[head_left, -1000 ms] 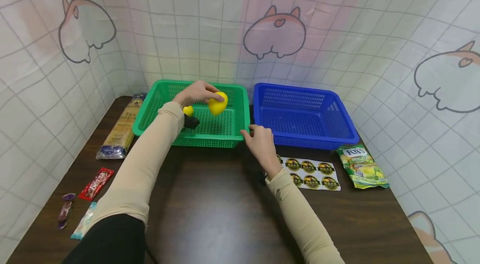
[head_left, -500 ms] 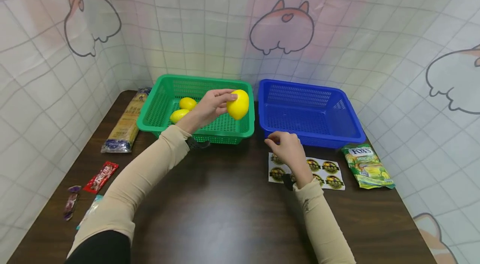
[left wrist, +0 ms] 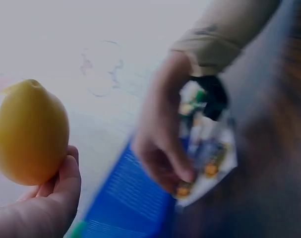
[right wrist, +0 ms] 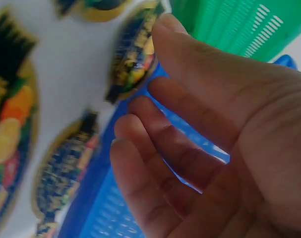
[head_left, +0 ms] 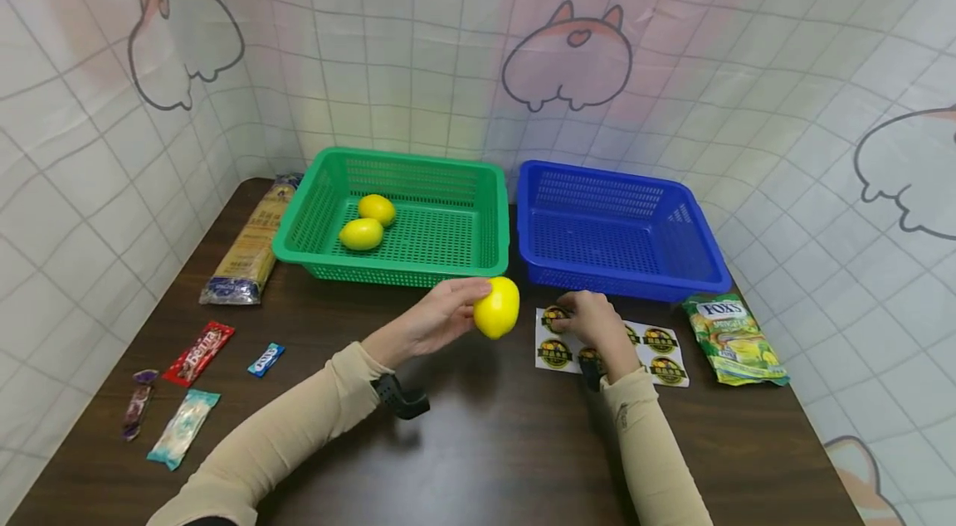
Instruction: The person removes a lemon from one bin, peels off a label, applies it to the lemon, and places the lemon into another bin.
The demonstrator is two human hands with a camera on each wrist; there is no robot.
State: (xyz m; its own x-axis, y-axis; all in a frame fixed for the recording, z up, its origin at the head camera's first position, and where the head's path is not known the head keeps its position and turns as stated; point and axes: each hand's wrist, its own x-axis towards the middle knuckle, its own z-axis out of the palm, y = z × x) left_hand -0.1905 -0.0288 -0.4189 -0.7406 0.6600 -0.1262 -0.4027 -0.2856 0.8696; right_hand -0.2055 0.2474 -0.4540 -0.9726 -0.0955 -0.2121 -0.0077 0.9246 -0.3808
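A yellow lemon (head_left: pixel 496 308) is pinched between the thumb and fingers of my left hand (head_left: pixel 441 319), in front of the green basket (head_left: pixel 407 273). The left wrist view shows the same lemon (left wrist: pixel 31 134) close up. My right hand (head_left: pixel 597 323) is over the left part of a white sheet of round fruit stickers (head_left: pixel 660 352). In the right wrist view its fingers (right wrist: pixel 135 158) are loosely bent, with nothing between them and the thumb, close to a sticker (right wrist: pixel 135 54). The hand and wrist hide part of the sheet in the head view.
Two more lemons (head_left: pixel 362 234) lie in the green basket. Beside it stands a blue basket (head_left: pixel 620 281). A green candy bag (head_left: pixel 735 339) lies at right. On the left are a noodle pack (head_left: pixel 257 244), a red wrapped bar (head_left: pixel 198 353) and several small wrapped sweets (head_left: pixel 182 429).
My left hand has brought the lemon out of the green basket, towards me and to the right. My right hand has moved from the green basket's corner to the sticker sheet.
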